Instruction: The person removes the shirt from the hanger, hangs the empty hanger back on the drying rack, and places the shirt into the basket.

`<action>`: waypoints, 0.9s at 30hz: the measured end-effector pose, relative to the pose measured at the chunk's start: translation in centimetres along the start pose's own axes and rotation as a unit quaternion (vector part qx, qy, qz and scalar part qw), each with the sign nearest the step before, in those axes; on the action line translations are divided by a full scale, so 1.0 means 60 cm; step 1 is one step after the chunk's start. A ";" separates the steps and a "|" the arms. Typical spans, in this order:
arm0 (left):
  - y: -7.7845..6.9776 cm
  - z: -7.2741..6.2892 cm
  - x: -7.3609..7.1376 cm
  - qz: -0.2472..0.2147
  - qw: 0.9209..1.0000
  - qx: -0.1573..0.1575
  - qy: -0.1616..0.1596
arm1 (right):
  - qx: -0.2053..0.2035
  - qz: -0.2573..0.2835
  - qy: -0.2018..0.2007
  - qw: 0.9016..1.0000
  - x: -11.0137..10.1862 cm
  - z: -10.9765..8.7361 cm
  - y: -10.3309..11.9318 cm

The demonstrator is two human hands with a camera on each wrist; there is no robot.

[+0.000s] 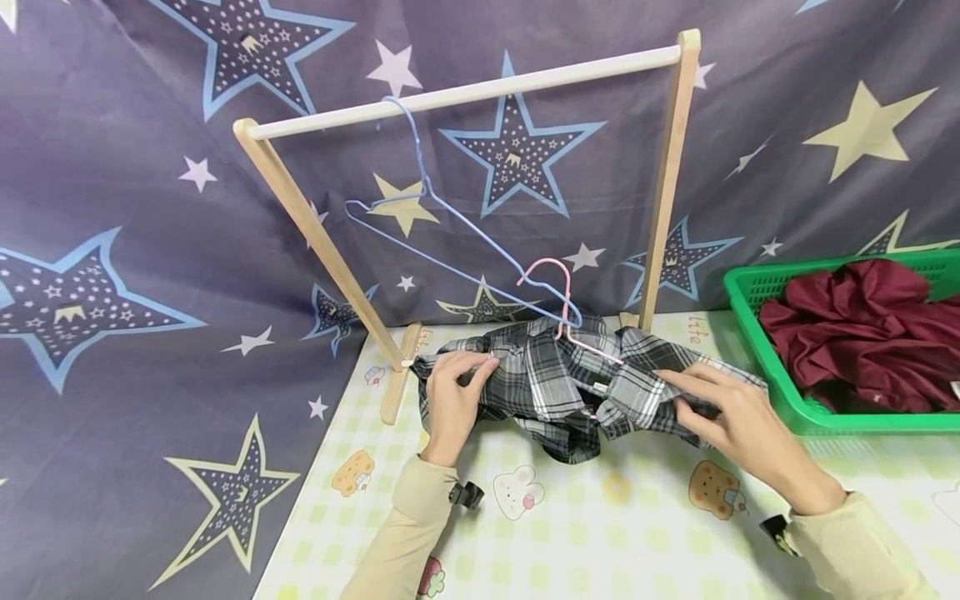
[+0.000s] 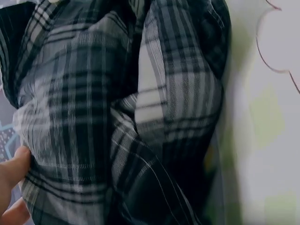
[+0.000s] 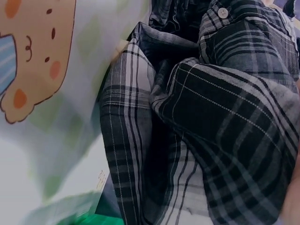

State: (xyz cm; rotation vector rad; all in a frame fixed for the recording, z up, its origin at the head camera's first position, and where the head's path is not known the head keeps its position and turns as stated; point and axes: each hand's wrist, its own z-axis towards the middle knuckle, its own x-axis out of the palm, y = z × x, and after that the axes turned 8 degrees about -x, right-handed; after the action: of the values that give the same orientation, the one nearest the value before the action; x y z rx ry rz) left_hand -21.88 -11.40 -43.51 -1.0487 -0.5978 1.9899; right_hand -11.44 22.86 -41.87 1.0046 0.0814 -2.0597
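Beige sleeves [image 1: 405, 525] lay nearest, on the near side of the plaid shirt [image 1: 551, 379], which rested rumpled on the desk [image 1: 555, 550]. With fingers pinching cloth, the left hand [image 1: 452, 404] held the shirt's left end and the right hand [image 1: 738, 421] its right. Above the shirt's middle rose a pink hanger [image 1: 567, 290]; behind it stood a rack [image 1: 465, 93] bearing a blue hanger [image 1: 426, 185].
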 end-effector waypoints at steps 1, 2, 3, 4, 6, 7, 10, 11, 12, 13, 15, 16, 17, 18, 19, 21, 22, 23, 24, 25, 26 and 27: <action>-0.004 0.000 0.002 -0.006 1.000 0.007 -0.003 | -0.001 0.002 0.003 1.000 0.002 0.001 0.001; -0.009 -0.001 0.005 -0.012 1.000 0.012 -0.004 | -0.003 0.004 0.005 1.000 0.003 0.002 0.001; -0.014 -0.002 0.007 -0.017 1.000 0.016 -0.002 | -0.006 0.007 0.007 1.000 0.006 0.003 0.002; -0.020 -0.003 0.010 -0.023 1.000 0.017 0.002 | -0.011 0.008 0.008 1.000 0.008 0.003 0.002; -0.028 -0.005 0.016 -0.028 1.000 0.009 0.009 | -0.020 0.013 0.008 1.000 0.014 0.006 0.003; -0.030 -0.007 0.018 -0.030 0.999 0.002 0.012 | -0.024 0.016 0.007 1.000 0.016 0.007 0.003; -0.038 -0.011 0.024 -0.051 0.998 -0.029 0.025 | -0.029 0.018 0.004 0.999 0.021 0.008 0.004; -0.041 -0.013 0.026 -0.057 0.997 -0.041 0.032 | -0.030 0.018 0.005 0.999 0.023 0.009 0.005; -0.044 -0.015 0.027 -0.063 0.996 -0.050 0.038 | -0.031 0.018 0.007 0.999 0.024 0.010 0.005; -0.048 -0.016 0.029 -0.067 0.995 -0.056 0.045 | -0.031 0.019 0.009 0.999 0.025 0.010 0.006; -0.057 -0.018 0.035 -0.069 0.994 -0.061 0.056 | -0.030 0.020 0.012 0.999 0.027 0.010 0.007; -0.063 -0.019 0.038 -0.065 0.994 -0.060 0.058 | -0.029 0.020 0.012 0.999 0.028 0.010 0.007; -0.069 -0.019 0.042 -0.061 0.995 -0.056 0.057 | -0.029 0.020 0.013 0.999 0.029 0.010 0.008; -0.074 -0.020 0.046 -0.058 0.996 -0.049 0.054 | -0.028 0.021 0.013 0.999 0.030 0.010 0.008; -0.079 -0.020 0.050 -0.055 0.996 -0.044 0.050 | -0.027 0.021 0.012 0.999 0.031 0.010 0.009; -0.087 -0.021 0.058 -0.054 0.997 -0.041 0.042 | -0.026 0.021 0.012 0.999 0.034 0.011 0.011; -0.089 -0.020 0.062 -0.056 0.997 -0.041 0.037 | -0.025 0.021 0.014 0.999 0.035 0.012 0.012; -0.090 -0.020 0.065 -0.058 0.997 -0.041 0.034 | -0.023 0.022 0.017 0.999 0.035 0.012 0.013; -0.089 -0.020 0.067 -0.064 0.997 -0.044 0.031 | -0.021 0.022 0.021 0.999 0.036 0.013 0.015; -0.088 -0.019 0.069 -0.067 0.996 -0.048 0.029 | -0.020 0.023 0.027 0.999 0.036 0.013 0.016; -0.087 -0.019 0.069 -0.073 0.996 -0.048 0.026 | -0.018 0.022 0.034 0.999 0.035 0.014 0.018; -0.085 -0.018 0.070 -0.077 0.996 -0.047 0.024 | -0.016 0.020 0.042 0.999 0.035 0.014 0.019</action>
State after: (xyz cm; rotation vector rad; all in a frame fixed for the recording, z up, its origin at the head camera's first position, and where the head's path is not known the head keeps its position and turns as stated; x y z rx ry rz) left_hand -20.23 -4.99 -42.46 -1.0699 -0.7309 1.8124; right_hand -11.89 20.43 -42.39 1.0656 0.1371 -1.9735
